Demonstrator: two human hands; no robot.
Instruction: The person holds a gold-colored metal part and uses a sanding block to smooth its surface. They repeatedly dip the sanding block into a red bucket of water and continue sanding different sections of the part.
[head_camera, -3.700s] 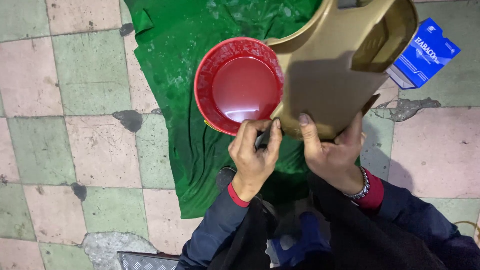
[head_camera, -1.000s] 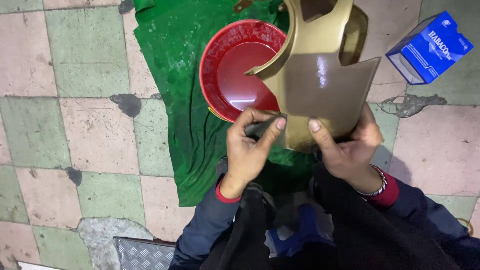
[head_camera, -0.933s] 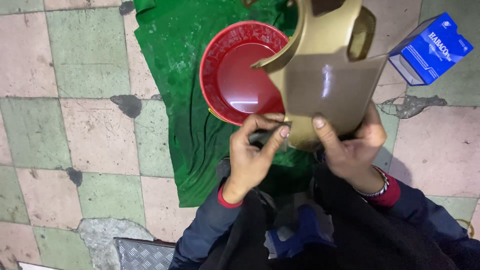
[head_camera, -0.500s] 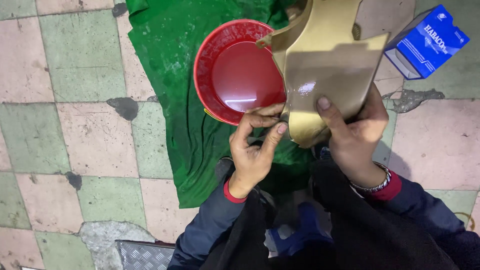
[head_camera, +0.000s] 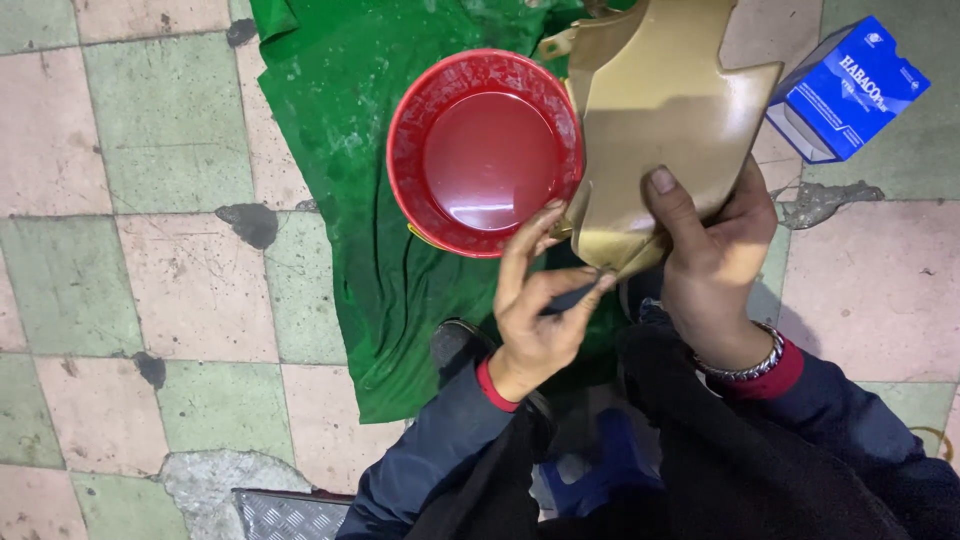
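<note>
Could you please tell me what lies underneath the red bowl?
The red bowl rests on a crumpled green cloth spread over the tiled floor. Whatever lies directly beneath the bowl is covered.

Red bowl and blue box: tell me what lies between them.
In the head view, the gold panel lies between the red bowl and the blue box, held up by the right hand.

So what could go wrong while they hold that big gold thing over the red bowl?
1. The gold-painted plastic panel is gripped only near its lower end by the right hand, so it might tip or slip onto the tiled floor.
2. The left hand pinches a small dark piece at the panel's bottom tip; if dropped, it could be hard to spot on the crumpled green cloth.
3. The panel hangs close to the round red plastic bowl and may knock it.
</note>
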